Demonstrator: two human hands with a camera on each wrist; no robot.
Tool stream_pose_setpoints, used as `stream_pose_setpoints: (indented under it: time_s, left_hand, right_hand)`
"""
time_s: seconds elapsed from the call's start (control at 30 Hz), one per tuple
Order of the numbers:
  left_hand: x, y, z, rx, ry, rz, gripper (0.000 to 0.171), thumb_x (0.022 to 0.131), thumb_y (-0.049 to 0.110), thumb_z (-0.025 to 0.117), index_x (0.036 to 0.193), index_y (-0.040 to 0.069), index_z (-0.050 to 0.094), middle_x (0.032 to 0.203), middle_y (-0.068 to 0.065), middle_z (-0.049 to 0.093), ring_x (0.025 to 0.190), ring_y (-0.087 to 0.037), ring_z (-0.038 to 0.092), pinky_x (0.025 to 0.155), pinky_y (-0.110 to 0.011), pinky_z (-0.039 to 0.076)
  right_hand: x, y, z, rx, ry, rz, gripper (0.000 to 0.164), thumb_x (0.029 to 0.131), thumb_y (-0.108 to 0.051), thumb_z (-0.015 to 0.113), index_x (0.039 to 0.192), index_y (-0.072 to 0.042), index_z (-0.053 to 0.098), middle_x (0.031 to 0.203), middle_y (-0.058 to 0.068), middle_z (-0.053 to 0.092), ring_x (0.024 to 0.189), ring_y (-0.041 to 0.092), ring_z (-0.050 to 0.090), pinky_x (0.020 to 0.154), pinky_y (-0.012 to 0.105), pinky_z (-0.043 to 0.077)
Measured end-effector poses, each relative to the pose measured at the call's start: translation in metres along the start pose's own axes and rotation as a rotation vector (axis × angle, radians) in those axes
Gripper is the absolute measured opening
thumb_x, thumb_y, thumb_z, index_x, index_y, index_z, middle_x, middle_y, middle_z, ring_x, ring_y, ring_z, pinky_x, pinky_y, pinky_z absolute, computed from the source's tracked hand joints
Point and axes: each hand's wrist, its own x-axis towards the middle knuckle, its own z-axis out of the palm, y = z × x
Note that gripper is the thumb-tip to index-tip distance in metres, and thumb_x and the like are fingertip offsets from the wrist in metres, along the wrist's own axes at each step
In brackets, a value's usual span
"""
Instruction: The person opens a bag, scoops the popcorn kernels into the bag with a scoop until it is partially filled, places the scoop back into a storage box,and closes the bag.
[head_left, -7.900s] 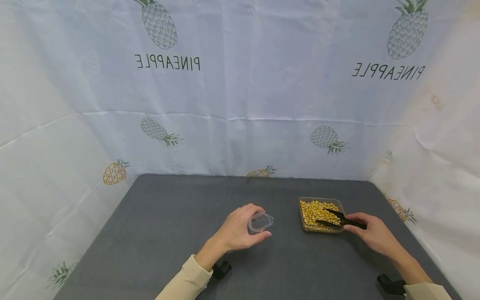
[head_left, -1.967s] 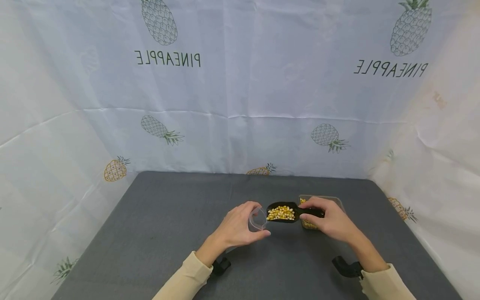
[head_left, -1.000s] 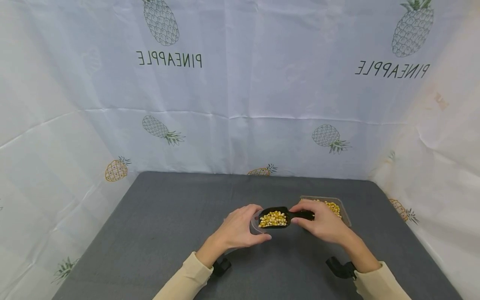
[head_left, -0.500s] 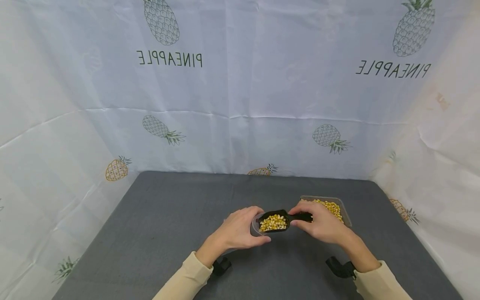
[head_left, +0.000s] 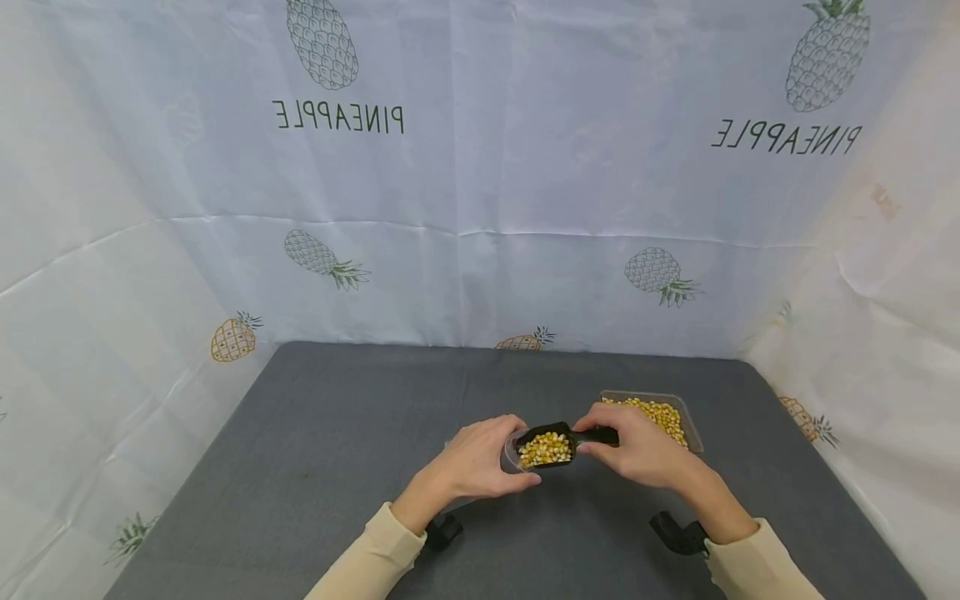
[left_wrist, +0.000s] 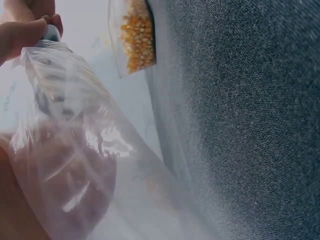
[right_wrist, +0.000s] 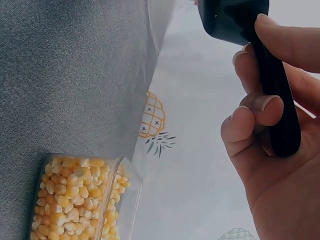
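My left hand [head_left: 476,458] holds a clear plastic bag [left_wrist: 75,155], thumb and fingers spread round its mouth, which faces right. The bag hangs crinkled below the hand in the left wrist view. My right hand [head_left: 645,448] grips a black scoop [right_wrist: 232,20] by its handle, with fingers curled round it. Yellow corn kernels [head_left: 545,448] fill the scoop, whose front end lies at the bag's mouth, between the left thumb and fingers. Behind the right hand stands a clear rectangular container [head_left: 693,433] of corn kernels, partly covered by that hand.
A dark grey table [head_left: 360,400] lies under both hands. White curtains [head_left: 450,167] printed with pineapples rise behind it and along its sides. Black camera mounts [head_left: 678,533] sit at both wrists.
From the container, the scoop has come up loaded with kernels and moved left to the bag's mouth. Over the last second it has shifted slightly further left and down. The left hand stays nearly in place.
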Motion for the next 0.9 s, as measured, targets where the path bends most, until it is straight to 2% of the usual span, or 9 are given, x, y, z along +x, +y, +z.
stream_pose_setpoints:
  time_s: [0.3,0.9]
  left_hand:
    - [0.0,0.0,0.0,-0.009,-0.006,-0.007,0.057,0.087,0.055,0.072,0.127,0.016,0.061,0.107,0.007,0.064,0.083,-0.003,0.057,0.073,-0.027,0.051]
    - [0.0,0.002,0.0,-0.007,-0.014,-0.013,0.058,0.087,0.056,0.071,0.127,0.014,0.061,0.108,0.004,0.065,0.082,-0.004,0.058,0.073,-0.027,0.051]
  right_hand:
    - [0.003,-0.004,-0.002,-0.033,-0.03,-0.002,0.021,0.092,-0.014,0.076,0.113,-0.013,0.073,0.102,-0.009,0.065,0.089,0.007,0.062,0.077,0.033,0.053]
    - [0.009,-0.013,-0.008,-0.08,-0.093,0.005,0.02,0.093,-0.014,0.075,0.112,-0.012,0.073,0.103,-0.006,0.065,0.089,0.008,0.061,0.076,0.033,0.052]
